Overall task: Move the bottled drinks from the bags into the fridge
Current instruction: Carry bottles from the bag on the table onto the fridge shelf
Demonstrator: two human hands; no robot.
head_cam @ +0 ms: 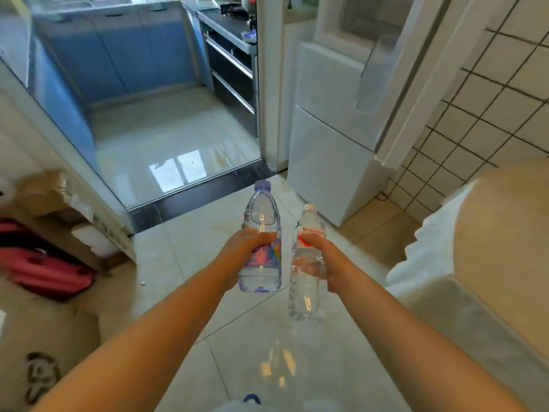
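1. Fridge [332, 162] at 1 o'clock, door open.
2. Purple bottle [261, 242], centre: left hand [240, 257] wraps its label band.
3. Clear bottle [307, 263], just right: right hand [329, 263] wraps its middle.
4. Judgement: both full, heavy, thin-walled, slick; mid-body grip suits.

Fridge [332, 138]: top cut off at 12 o'clock, interior not visible | blue-capped item [252, 398]: cut off at 6 o'clock edge | red object [44, 272]: blurred at 9 o'clock | left hand [237, 257] fingers: hidden behind purple-capped bottle [260, 242]
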